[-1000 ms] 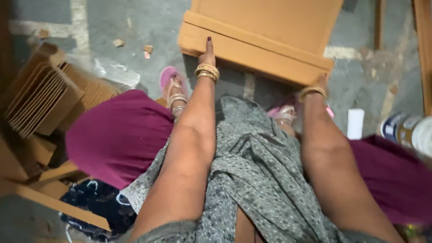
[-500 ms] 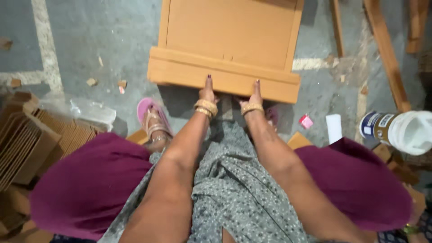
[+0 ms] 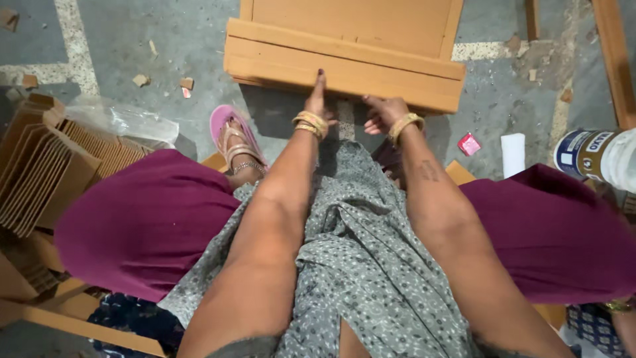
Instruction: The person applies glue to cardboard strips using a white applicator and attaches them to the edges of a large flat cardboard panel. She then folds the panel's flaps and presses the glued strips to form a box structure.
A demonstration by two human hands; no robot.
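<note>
1. Grey concrete floor [image 3: 132, 26] with pale painted lines, strewn with small wood chips and dust.
2. Flat on that floor at top centre, a light brown wooden frame [image 3: 344, 69], its near edge a stacked double rail facing the seated person.
3. Left hand [image 3: 317, 99] stretched forward, fingers straight and released, fingertips pressed against the near rail of the frame; gold bangles [image 3: 310, 123] at the wrist.
4. Right hand [image 3: 383, 113] just beside it, at the lower edge of the same rail, fingers loosely curled, nothing gripped as far as can be seen; a gold bangle on this wrist too.
5. Both forearms running out over a grey patterned garment [image 3: 364, 265], magenta-clad knees spread to either side.
6. Pink sandal [image 3: 233, 136] on the foot left of the left arm.
7. Far left: stack of thin wooden pieces [image 3: 40, 172], with crumpled clear plastic [image 3: 112, 119] beside it.
8. Right of the hands: small red packet [image 3: 469, 144], white block [image 3: 513, 155], and a white tub with a blue label [image 3: 596, 156] lying on its side.
</note>
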